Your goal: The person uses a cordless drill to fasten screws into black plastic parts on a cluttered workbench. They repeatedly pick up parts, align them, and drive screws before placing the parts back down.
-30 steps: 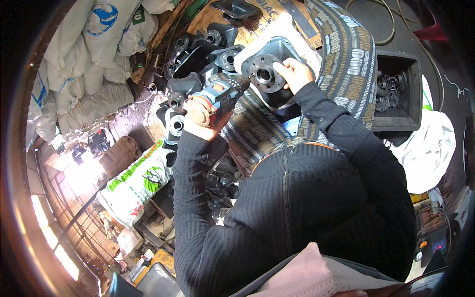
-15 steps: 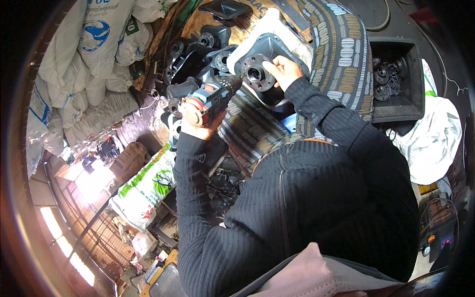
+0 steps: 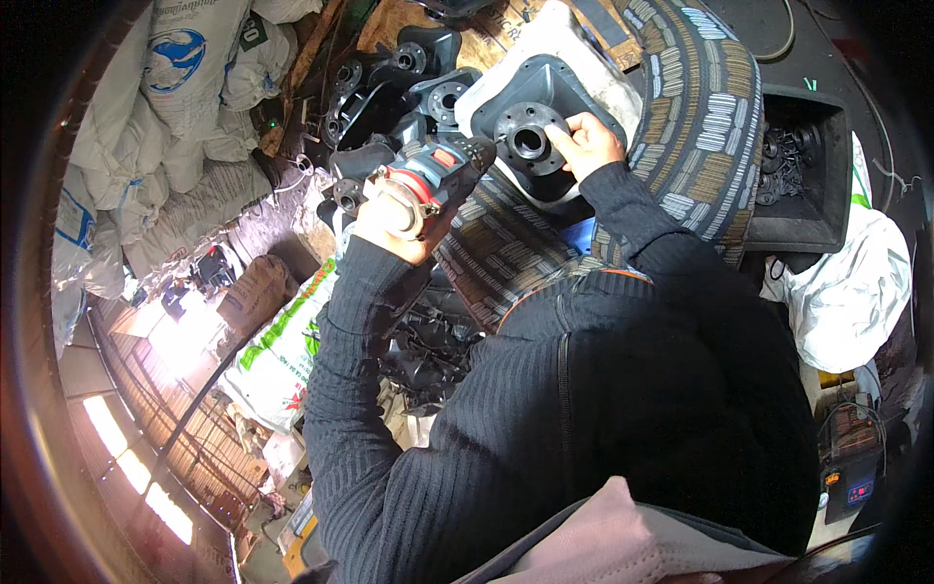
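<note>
My left hand (image 3: pixel 397 232) is wrapped round the grip of a cordless drill (image 3: pixel 440 175), grey-blue with red trim. Its black chuck (image 3: pixel 477 153) points right, with the tip close to the left rim of a round metal flange (image 3: pixel 514 122). That flange has a central bore and a ring of small holes. It sits on a black, square-edged housing (image 3: pixel 559 83), which rests on a whitish pad (image 3: pixel 547 27). With thumb and forefinger closed, my right hand (image 3: pixel 592 148) pinches at the flange's right side; whatever small thing is between the fingertips is hidden.
Several similar black flanged parts (image 3: pixel 413 60) lie beyond the drill on the left. Patterned fabric (image 3: pixel 696 127) curves round the work at the right. Past it stands a black bin (image 3: pixel 808 229) with loose metal parts and screws. White sacks (image 3: pixel 190 97) are piled at the far left.
The drill has tilted and moved slightly right, its chuck nearer the flange. The flanged housing and my right hand appear shifted a little right in the view, with the right fingers still at the flange.
</note>
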Tool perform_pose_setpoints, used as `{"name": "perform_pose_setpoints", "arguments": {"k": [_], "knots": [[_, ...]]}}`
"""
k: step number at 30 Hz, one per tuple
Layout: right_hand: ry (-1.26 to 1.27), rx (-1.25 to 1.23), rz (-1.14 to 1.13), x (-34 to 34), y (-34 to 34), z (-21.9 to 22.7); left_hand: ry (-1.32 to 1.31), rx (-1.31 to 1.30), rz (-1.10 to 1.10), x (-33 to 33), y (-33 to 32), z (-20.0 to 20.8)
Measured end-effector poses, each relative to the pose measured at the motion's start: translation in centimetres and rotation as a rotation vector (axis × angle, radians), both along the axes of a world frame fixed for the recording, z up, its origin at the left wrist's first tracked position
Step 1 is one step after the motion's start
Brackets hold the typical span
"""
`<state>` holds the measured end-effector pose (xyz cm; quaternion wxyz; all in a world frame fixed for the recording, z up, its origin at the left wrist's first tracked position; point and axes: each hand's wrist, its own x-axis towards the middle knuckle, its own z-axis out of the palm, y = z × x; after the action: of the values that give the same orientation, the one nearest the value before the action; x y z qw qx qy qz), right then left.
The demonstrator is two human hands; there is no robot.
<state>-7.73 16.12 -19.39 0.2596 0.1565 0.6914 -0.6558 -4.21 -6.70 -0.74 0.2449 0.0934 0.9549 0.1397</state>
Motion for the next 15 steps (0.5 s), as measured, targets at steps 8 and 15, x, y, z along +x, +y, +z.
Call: {"name": "perform_pose_setpoints", "arguments": {"k": [8, 15], "knots": [[-0.143, -0.128, 0.035, -0.4, 0.8, 1.3, -0.101, -0.274, -0.137, 0.3, 0.2, -0.3], [-0.182, -0.138, 0.094, -1.4, 1.1, 2.1, -0.103, -0.162, 0.023, 1.3, -1.3, -3.0]]}}
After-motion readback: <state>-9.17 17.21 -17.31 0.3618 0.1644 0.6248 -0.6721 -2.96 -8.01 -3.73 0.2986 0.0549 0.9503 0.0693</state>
